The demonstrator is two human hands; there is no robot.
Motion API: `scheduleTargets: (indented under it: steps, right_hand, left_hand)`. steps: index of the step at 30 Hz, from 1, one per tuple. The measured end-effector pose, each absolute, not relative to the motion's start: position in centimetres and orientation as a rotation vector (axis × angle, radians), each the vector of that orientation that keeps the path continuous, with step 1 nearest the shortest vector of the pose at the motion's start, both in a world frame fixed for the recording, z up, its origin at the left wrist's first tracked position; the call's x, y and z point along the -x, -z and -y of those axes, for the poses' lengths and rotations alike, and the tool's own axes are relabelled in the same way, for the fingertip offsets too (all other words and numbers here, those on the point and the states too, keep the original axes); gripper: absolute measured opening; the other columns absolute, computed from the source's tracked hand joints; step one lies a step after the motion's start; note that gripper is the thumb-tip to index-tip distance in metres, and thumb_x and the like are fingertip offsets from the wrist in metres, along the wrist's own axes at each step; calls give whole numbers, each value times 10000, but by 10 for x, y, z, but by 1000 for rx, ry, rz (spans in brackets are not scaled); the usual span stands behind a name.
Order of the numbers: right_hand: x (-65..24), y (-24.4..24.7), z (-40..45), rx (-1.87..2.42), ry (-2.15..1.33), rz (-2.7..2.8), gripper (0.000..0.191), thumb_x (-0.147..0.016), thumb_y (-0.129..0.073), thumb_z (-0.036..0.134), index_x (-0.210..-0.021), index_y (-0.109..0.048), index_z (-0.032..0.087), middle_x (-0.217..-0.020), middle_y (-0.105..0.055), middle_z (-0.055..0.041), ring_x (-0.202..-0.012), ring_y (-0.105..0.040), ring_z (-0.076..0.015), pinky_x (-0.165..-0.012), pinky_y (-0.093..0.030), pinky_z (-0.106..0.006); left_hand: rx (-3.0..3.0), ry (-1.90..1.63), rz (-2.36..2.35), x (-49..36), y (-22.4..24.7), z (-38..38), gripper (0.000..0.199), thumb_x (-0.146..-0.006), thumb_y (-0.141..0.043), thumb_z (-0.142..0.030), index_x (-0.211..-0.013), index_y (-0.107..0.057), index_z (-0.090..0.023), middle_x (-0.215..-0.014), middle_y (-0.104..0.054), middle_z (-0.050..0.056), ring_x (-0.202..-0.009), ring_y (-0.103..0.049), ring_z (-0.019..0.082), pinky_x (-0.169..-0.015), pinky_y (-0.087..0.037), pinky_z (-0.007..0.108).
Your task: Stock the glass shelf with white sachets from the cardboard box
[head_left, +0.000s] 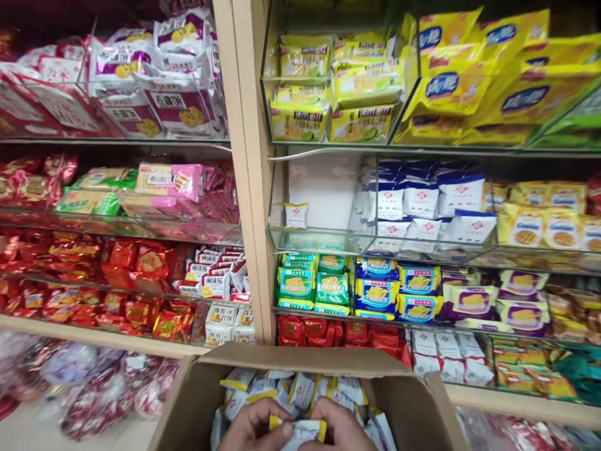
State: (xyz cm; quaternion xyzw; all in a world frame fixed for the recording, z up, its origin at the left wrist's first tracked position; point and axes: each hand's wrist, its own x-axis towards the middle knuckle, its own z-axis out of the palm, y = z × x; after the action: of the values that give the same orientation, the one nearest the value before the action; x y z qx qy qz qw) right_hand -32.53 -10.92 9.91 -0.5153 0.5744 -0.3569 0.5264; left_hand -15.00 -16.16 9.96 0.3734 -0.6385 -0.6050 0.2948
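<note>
ok so I'm counting one left hand (253, 430), one right hand (342, 431), one held packet (304, 432) and one cardboard box (305, 359); the boxed packets (302, 391) and shelf packs (420, 202) are overlapping too much for a tally.

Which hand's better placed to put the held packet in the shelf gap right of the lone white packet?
Right, probably: the right hand sits almost straight below that gap; the left hand is farther left. Both hands are on the held packet.

A single view is taken from head height, aimed forward and slightly down; the shelving (253, 188) is faced beyond, while the open carton (300, 359) is looked into close below, cropped by the bottom edge.
</note>
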Motion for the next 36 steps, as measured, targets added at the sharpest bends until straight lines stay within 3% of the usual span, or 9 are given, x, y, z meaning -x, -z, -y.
scheduleTargets:
  steps: [3, 7, 17, 20, 22, 25, 28, 32, 36]
  right_hand:
    - [334, -144, 93, 1213, 1047, -1294, 255, -683, -580, 377, -664, -408, 190, -587, -390, 56, -570, -365, -94, -524, -288, -212]
    - [351, -180, 103, 1216, 1285, -1317, 338, -791, -458, 494, -665, -403, 185, -604, -353, 50, -569, -331, -89, -521, -277, -216]
    - [363, -179, 124, 1159, 1561, -1337, 260, -793, -502, 435, -716, -489, 187, -639, -535, 9, -581, -495, -117, -525, -421, -230]
    - [365, -176, 117, 1626, 1654, -1414, 127, -778, -564, 271, -889, -569, 209, -889, -625, -52, -804, -583, -167, -689, -487, -285]
    - [365, -177, 112, 2070, 1722, -1456, 221, -754, -585, 167, -967, -575, 225, -983, -614, -68, -926, -559, -188, -783, -478, -327]
    - [363, -179, 105, 2462, 1687, -1422, 237, -694, -659, 212, -922, -594, 217, -1031, -593, -87, -1005, -513, -228, -821, -468, -372]
    - [360, -181, 101, 2204, 1758, -1534, 233, -706, -645, 275, -928, -594, 230, -1132, -540, -94, -1072, -480, -250, -867, -446, -405]
    - [352, -183, 110, 1308, 1722, -1348, 373, -744, -602, 297, -1092, -478, 247, -1169, -535, -97, -1023, -543, -217, -815, -488, -367]
    - [338, -187, 120, 881, 1605, -1020, 389, -674, -677, 326, -989, -474, 221, -1055, -610, -69, -873, -611, -165, -734, -509, -279]
  left_hand:
    - [-978, 1658, 1565, 169, -154, 153, 331, -636, -679, -470, -634, -625, -143, -559, -589, -19, -542, -497, 98, -544, -390, 205]
    - [-850, 1725, 1358, 196, -195, 164, 308, -652, -687, -419, -789, -673, -144, -702, -676, 28, -654, -587, 147, -656, -465, 269]
    - [-748, 1796, 1314, 211, -201, 177, 420, -648, -721, -328, -1025, -605, -184, -872, -678, 41, -726, -608, 139, -633, -484, 232]
    - [-662, 1917, 1133, 214, -201, 175, 331, -738, -647, -325, -1037, -608, -188, -972, -645, 46, -846, -589, 142, -765, -472, 263]
    - [-557, 2030, 973, 217, -204, 173, 303, -800, -579, -313, -1078, -586, -194, -1096, -596, 63, -916, -572, 154, -812, -457, 288]
    - [-470, 2072, 835, 220, -210, 171, 319, -800, -567, -160, -1117, -554, -202, -1163, -563, 72, -903, -582, 151, -781, -456, 271]
    - [-379, 2073, 812, 220, -215, 172, 410, -775, -544, -56, -1156, -517, -205, -1190, -555, 76, -964, -575, 184, -838, -435, 302]
    - [-319, 2055, 864, 222, -216, 172, 401, -792, -514, -62, -1172, -500, -190, -1203, -551, 85, -1028, -548, 202, -869, -420, 299]
    - [-350, 1967, 1000, 221, -212, 166, 387, -810, -518, -130, -1177, -496, -251, -1279, -491, 48, -1040, -540, 188, -827, -439, 247]
